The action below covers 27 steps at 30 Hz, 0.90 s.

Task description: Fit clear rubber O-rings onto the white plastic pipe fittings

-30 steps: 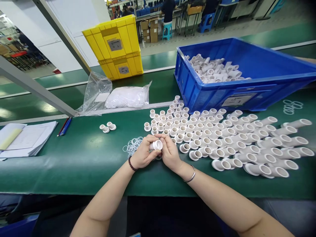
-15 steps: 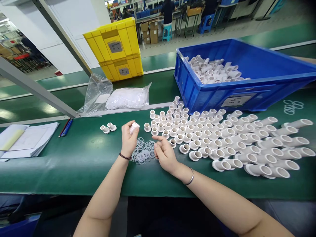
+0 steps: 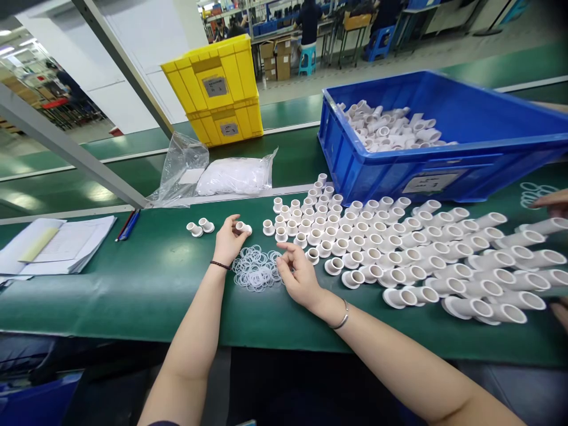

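Note:
My left hand (image 3: 228, 241) is closed, with thumb and fingers around a short white flanged pipe fitting (image 3: 242, 227). The fitting is tilted, its flange facing right. Just below it lies a loose pile of thin translucent rings (image 3: 257, 269) on the green tabletop. At the pile's right edge my right hand (image 3: 300, 275) is half curled, thumb and index finger apart and nothing visible between them. Rows of white flanged fittings (image 3: 341, 245) stand upright to its right. Left of my left hand, two more fittings (image 3: 200, 227) stand together.
A blue bin (image 3: 381, 171) of white fittings stands behind the rows. Plastic bags (image 3: 235, 177) and stacked yellow crates (image 3: 222, 89) are at the back. Papers (image 3: 66, 242) and pens (image 3: 128, 225) lie left. Another person's hand (image 3: 557, 202) reaches in near rings (image 3: 535, 194) at right.
My left hand has turned the fitting and tipped it so that its flange points right. Another person's hands have appeared at the right edge. My right hand has barely moved.

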Each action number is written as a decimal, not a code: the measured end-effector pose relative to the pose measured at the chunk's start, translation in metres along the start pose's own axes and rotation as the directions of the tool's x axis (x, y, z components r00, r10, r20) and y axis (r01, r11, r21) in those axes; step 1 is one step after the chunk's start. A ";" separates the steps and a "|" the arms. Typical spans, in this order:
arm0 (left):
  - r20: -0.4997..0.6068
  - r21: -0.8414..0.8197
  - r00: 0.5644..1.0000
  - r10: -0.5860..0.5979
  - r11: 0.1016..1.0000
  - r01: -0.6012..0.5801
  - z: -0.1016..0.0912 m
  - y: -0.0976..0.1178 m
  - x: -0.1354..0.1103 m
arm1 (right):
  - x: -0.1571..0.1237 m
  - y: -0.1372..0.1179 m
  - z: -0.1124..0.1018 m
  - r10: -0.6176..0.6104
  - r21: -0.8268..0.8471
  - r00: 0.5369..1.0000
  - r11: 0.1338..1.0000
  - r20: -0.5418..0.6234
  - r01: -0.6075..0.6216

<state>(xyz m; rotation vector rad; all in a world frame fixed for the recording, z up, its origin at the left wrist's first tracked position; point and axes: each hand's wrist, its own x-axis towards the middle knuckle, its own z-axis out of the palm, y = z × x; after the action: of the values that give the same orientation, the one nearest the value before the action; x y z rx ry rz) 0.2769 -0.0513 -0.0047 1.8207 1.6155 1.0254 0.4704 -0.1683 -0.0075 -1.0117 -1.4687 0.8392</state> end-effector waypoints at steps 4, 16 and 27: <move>0.052 -0.089 0.999 0.004 0.996 0.001 0.004 -0.004 0.001 | 0.006 0.002 -0.002 -0.067 -0.208 0.998 0.976 0.015 0.068; 0.229 -0.285 0.972 0.056 0.958 0.012 0.011 -0.002 -0.003 | -0.001 0.004 0.002 0.024 -0.592 0.867 0.740 0.498 0.320; 0.237 -0.169 0.971 0.015 0.985 0.026 0.009 -0.008 -0.002 | 0.000 0.003 0.001 -0.007 -0.569 0.843 0.735 0.537 0.369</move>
<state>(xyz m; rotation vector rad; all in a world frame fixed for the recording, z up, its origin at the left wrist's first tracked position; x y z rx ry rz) 0.2789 -0.0504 -0.0169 1.7487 1.3474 0.8763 0.4702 -0.1669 -0.0104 -1.1555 -2.3982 0.4248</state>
